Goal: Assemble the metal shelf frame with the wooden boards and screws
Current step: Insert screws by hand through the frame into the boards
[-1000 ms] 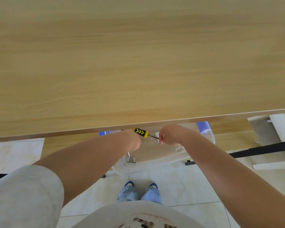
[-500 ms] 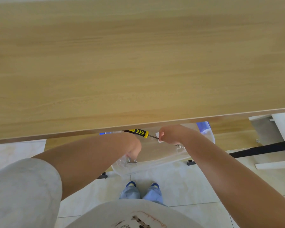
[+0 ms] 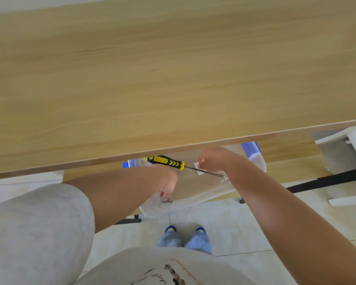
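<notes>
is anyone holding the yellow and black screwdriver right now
No: the screwdriver lies in the clear plastic bin, with the left hand reaching for screws below its handle.

**Hardly any legible writing**

The only lettering shows on the light shirt (image 3: 152, 270) at the bottom edge of the view: a curved line of thin cursive script above a dark printed motif, seen upside down and too small to read. The screwdriver (image 3: 169, 162) has a yellow handle with a row of black chevron marks, a pattern rather than text. A small white label (image 3: 196, 166) beside its shaft shows nothing legible.
</notes>
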